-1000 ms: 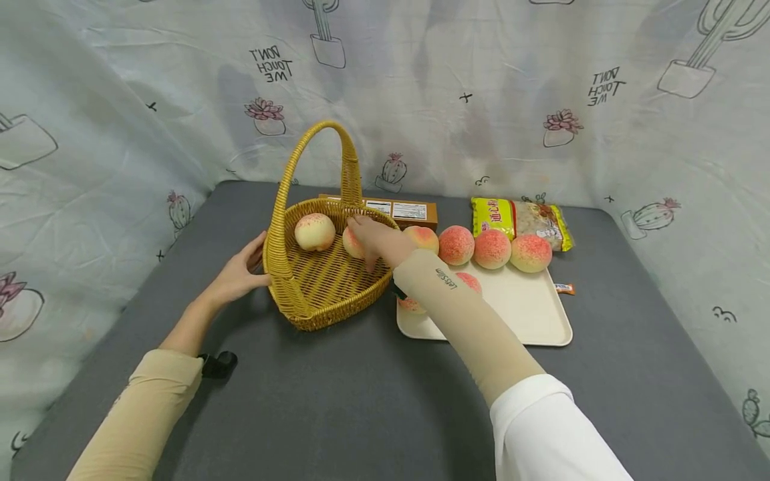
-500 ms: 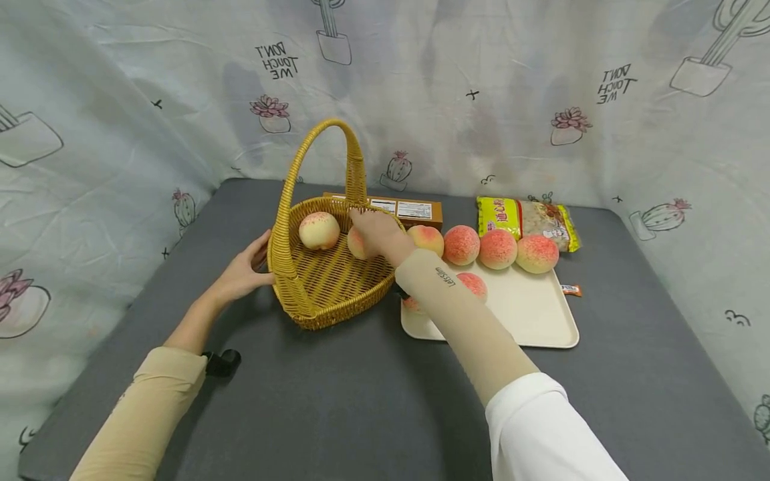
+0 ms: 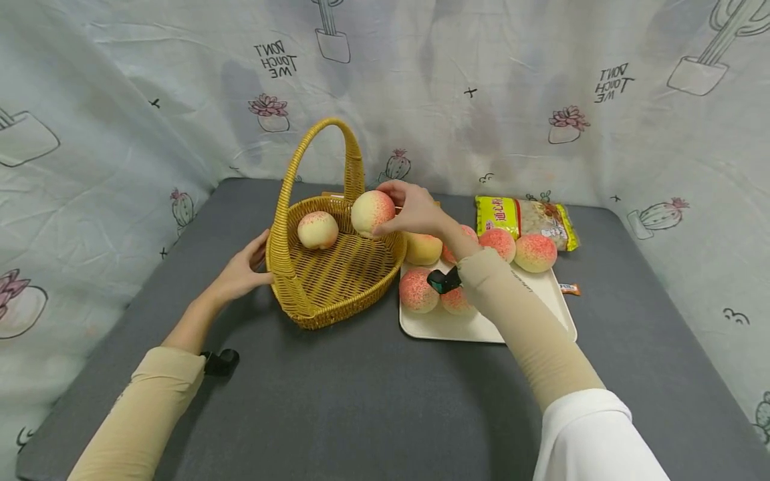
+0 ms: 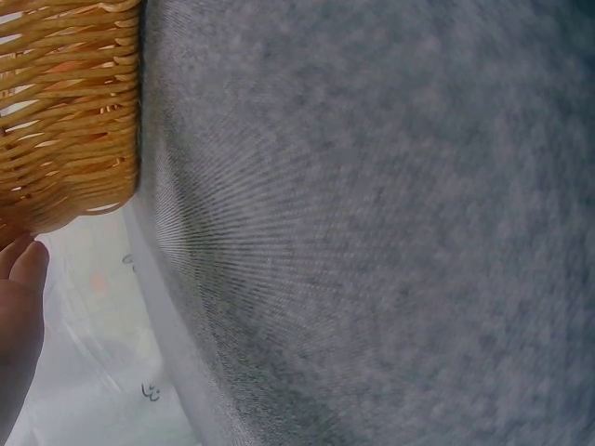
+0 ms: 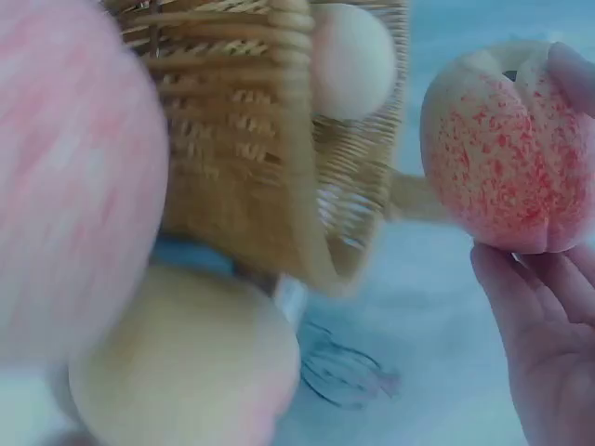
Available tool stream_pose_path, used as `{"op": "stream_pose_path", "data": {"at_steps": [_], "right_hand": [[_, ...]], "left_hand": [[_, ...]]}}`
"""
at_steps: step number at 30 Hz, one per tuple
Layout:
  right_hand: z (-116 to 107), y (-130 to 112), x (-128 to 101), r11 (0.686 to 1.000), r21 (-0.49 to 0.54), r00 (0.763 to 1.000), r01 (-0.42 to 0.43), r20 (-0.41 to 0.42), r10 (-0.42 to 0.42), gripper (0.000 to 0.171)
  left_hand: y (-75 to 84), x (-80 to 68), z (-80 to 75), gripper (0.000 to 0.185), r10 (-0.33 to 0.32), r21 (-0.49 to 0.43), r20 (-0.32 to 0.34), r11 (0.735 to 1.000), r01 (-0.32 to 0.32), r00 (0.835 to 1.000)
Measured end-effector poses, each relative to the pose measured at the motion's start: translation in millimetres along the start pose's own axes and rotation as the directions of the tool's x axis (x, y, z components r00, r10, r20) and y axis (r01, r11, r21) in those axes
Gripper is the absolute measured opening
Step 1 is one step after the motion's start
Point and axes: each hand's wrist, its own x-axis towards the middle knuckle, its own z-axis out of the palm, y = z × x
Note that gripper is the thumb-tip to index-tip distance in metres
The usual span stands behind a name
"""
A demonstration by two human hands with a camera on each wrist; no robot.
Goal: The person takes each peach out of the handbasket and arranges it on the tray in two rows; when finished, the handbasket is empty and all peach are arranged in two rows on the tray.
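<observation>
My right hand [image 3: 402, 208] grips a pink-speckled peach [image 3: 372, 212] just above the right rim of a woven yellow basket [image 3: 337, 274] with a tall handle. The right wrist view shows that peach [image 5: 511, 149] pinched by the fingers [image 5: 548, 307] beside the basket [image 5: 270, 139]. One pale peach [image 3: 317, 230] lies inside the basket. My left hand [image 3: 243, 270] rests with relaxed fingers against the basket's left side; the left wrist view shows a fingertip [image 4: 23, 279] below the wicker wall [image 4: 65, 121]. Several more peaches, such as one [image 3: 418, 290] at the front left, sit on a cream tray [image 3: 541, 314].
A yellow snack packet [image 3: 526, 217] lies behind the tray and a small orange wrapper [image 3: 568, 288] at its right edge. Everything stands on a grey table [image 3: 361, 401], which a cactus-print cloth [image 3: 481, 100] surrounds at the back and sides.
My right hand has risen out of the basket with the peach and moved right, to above the rim. The forearm has swung off the tray's left peaches. The left hand stays put.
</observation>
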Motion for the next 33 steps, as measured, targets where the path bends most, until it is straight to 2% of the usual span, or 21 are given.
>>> {"op": "stream_pose_path", "data": {"at_steps": [3,7,13,19,25,29,33], "right_hand": [[-17,1,-22,0.995,0.084,0.998,0.045,-0.045,-0.041,0.079],[-38,6,-58,0.992,0.096,0.992,0.084,-0.107,-0.073,0.082],[-60,31,-117,0.998,0.051,0.987,0.039,-0.160,-0.031,0.084],[-72,57,-162,0.999,-0.023,0.981,-0.033,-0.194,0.028,0.083],[-76,78,-190,0.987,-0.093,0.965,-0.134,-0.237,0.108,0.085],[-77,94,-198,0.978,-0.108,0.957,-0.178,-0.251,0.147,0.087],[-76,108,-202,0.968,-0.159,0.954,-0.194,-0.259,0.149,0.086]], "left_hand": [[-0.3,-0.3,0.5,0.095,-0.007,0.003,0.003,1.000,0.007,1.000],[0.0,-1.6,0.5,0.096,-0.019,0.012,0.002,1.000,0.019,1.000],[-0.5,-3.1,-0.4,0.096,-0.031,0.037,-0.001,0.999,0.031,1.000],[-1.2,-4.0,-1.8,0.098,-0.050,0.040,0.000,0.998,0.050,0.999],[0.6,-3.6,-2.2,0.097,-0.033,0.033,-0.001,0.999,0.033,0.999],[1.9,-2.5,-1.0,0.097,-0.023,0.029,0.001,0.999,0.023,1.000],[2.8,-0.6,1.3,0.097,-0.019,0.033,0.006,0.999,0.019,1.000]]}}
